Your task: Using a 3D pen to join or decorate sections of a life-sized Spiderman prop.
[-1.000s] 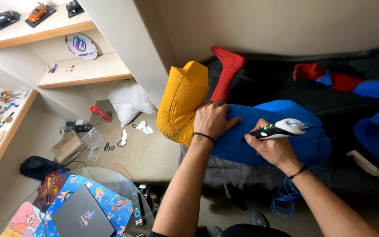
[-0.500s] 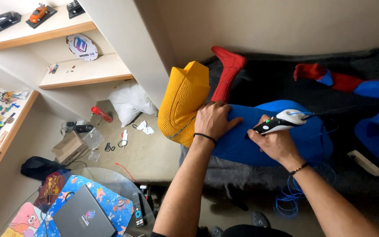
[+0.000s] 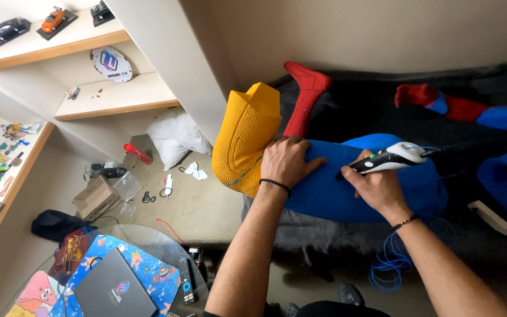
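Observation:
My left hand [image 3: 287,161] lies flat on a big blue printed part [image 3: 335,191], right where it meets a yellow ribbed part [image 3: 246,138]. A red boot-shaped part [image 3: 303,97] stands up behind them. My right hand [image 3: 375,184] grips a white and black 3D pen [image 3: 391,158], its tip touching the blue part's top. Blue filament [image 3: 389,267] hangs in loops below my right wrist. Both wrists wear thin bracelets.
More red and blue parts [image 3: 488,117] lie on the dark blanket at right, near a white power strip [image 3: 491,217]. Shelves at left hold model cars [image 3: 53,19]. On the floor are a white bag [image 3: 174,136], a cardboard box [image 3: 94,198] and a round glass table with a laptop [image 3: 115,290].
My right hand has slid the pen a little up and to the right along the blue part. My left hand stays pressed in place.

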